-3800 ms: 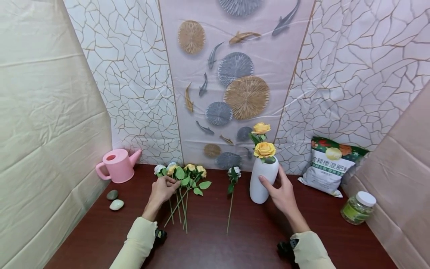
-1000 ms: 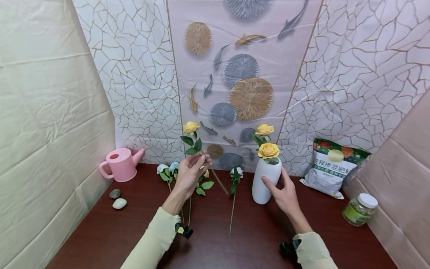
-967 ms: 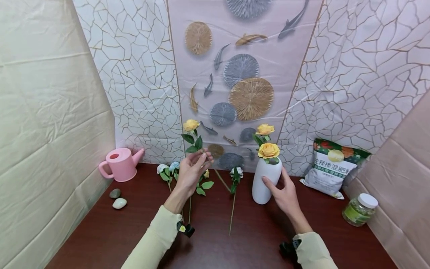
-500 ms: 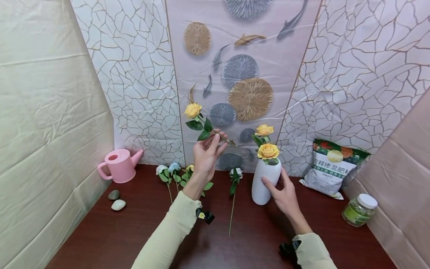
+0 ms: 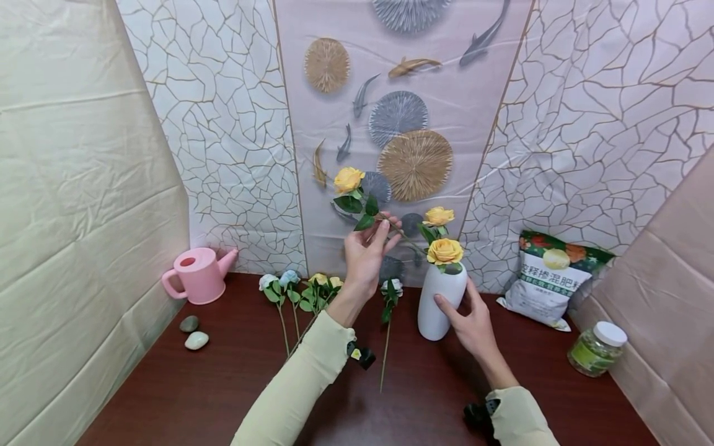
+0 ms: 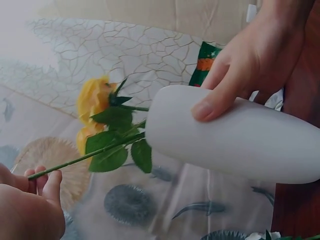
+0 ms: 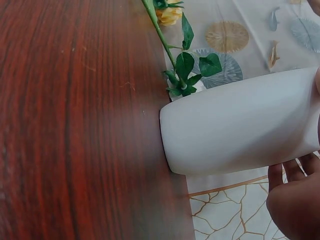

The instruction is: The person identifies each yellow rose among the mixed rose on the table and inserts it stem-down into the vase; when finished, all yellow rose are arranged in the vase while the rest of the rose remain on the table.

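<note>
Calling clock directions from the vase (image 5: 439,303), head view. Pinching one yellow rose (image 5: 349,180) by its stem (image 6: 65,165) at 10 o'clock with left hand (image 5: 368,251), narrow grip, with bloom out at 11. Holding vase from 4 o'clock with right hand (image 5: 474,319), wrapped on its side. Counting two more yellow blooms (image 5: 444,251) in vase, at 12.

Getting side-on look at stem and vase mouth from left wrist only; losing held bloom there, out of frame. Can't tell stem tip inside mouth from stem tip just short of it, in either view.

Seeing vase base on table (image 7: 90,125) close up from right wrist, plus right fingertips (image 7: 275,176) on vase, partly hidden behind it in head view. Losing mouth there.

From head view only: spotting can (image 5: 199,279) and stones (image 5: 196,340) far out at 9, jar (image 5: 597,353) between 3 and 4. Also at 9, nearer: white rose (image 5: 392,287), then mixed flowers (image 5: 319,279). Catching bag (image 5: 549,279) at 3, plus a corner from left wrist.
</note>
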`<state>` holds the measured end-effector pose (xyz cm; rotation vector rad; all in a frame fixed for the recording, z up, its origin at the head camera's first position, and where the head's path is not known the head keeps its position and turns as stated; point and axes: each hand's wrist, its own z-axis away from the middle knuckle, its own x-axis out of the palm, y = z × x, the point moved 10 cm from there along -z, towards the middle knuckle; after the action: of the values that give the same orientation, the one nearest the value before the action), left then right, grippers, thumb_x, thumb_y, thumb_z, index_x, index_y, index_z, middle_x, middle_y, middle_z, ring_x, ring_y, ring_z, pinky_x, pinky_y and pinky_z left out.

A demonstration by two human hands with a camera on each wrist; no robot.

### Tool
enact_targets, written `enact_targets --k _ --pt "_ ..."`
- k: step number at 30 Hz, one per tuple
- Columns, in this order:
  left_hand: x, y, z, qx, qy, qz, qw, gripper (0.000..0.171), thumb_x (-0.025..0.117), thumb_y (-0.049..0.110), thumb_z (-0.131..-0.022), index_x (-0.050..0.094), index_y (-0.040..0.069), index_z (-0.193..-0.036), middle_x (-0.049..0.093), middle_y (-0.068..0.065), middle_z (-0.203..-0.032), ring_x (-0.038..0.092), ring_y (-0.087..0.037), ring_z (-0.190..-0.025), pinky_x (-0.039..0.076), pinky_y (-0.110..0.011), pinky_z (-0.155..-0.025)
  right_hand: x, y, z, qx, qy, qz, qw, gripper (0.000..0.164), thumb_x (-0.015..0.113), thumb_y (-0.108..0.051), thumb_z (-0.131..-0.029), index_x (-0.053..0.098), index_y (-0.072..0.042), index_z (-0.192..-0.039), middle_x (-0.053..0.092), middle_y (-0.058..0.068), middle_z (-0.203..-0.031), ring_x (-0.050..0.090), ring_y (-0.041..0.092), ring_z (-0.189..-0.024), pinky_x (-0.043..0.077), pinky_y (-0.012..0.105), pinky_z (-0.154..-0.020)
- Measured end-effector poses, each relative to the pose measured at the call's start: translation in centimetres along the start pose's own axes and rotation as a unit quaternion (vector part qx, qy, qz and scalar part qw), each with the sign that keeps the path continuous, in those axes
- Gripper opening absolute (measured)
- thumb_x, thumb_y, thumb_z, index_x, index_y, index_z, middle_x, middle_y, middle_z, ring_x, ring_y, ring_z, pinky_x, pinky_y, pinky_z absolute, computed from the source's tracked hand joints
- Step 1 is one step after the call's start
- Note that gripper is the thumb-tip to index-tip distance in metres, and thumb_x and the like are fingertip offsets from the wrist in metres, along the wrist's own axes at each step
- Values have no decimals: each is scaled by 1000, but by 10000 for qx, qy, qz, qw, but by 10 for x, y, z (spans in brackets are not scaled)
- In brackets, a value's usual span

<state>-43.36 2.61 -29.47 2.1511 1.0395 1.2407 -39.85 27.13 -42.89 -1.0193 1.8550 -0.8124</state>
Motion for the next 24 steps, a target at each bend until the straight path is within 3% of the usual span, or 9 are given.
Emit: enact_targets --k 5,15,20,24 --pt "14 -12 1 46 -269 -337 9991 27 59 14 -102 63 1 -124 60 -34 -127 64 -37 -121 55 -41 -100 1 -5 2 24 -8 21 10000 77 73 -43 -91 30 -44 -154 53 -1 -147 53 17 -131 46 42 -104" --pt "31 -41 9 -165 -560 -1005 9932 32 62 16 -100 63 3 -129 69 -22 -123 66 -34 -120 54 -45 -101 -4 -40 11 57 -101 19 9999 76 73 -38 -92 33 -31 -156 55 4 -146 54 18 -130 46 33 -103" --pt "29 -52 11 -335 -440 -1862 9810 32 64 28 -100 67 14 -128 72 -2 -120 68 -16 -114 56 -39 -98 -4 -42 10 -26 -173 -78 9998 76 74 -35 -92 33 -34 -156 54 4 -146 53 19 -131 45 23 -100" --pt "25 -58 13 -547 -217 -2568 9647 32 68 42 -96 71 24 -123 73 7 -113 70 -8 -103 59 -28 -83 -4 -39 9 -23 -183 -131 9997 76 74 -36 -92 32 -36 -155 53 3 -147 53 18 -131 44 21 -100"
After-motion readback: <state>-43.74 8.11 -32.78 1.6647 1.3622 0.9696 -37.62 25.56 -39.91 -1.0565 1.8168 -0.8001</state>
